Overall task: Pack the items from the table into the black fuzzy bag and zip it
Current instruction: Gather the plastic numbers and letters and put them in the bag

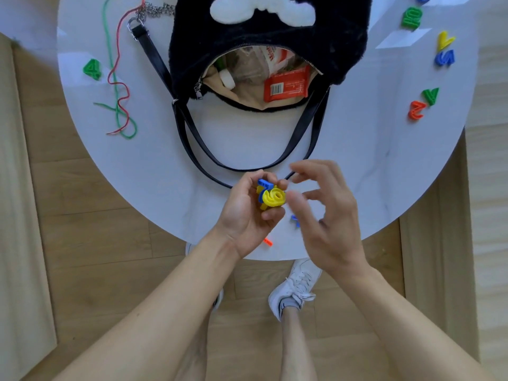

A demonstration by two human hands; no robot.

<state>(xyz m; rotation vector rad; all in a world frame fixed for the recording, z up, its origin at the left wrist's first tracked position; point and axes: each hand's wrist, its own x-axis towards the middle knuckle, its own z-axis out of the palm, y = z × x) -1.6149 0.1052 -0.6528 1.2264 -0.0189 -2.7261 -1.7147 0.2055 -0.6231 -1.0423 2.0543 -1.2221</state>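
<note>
The black fuzzy bag (343,42) lies unzipped at the table's far middle, with a red packet (286,86) and clear wrappers showing inside. My left hand (244,215) grips a small bunch of plastic numbers, a yellow 6 (273,198) in front and a blue piece (264,185) behind. My right hand (321,213) hovers beside it, fingers loosely curled, holding nothing. Under my hands lie a blue piece (295,220) and an orange piece (268,241), partly hidden.
Loose plastic pieces lie on the white round table (154,166): a green 4 (92,68) at left; a green 10 (411,17), yellow V (444,39), blue S (444,58), green V (431,95) and orange 2 (417,110) at right. Green and red cords (118,78) lie at left.
</note>
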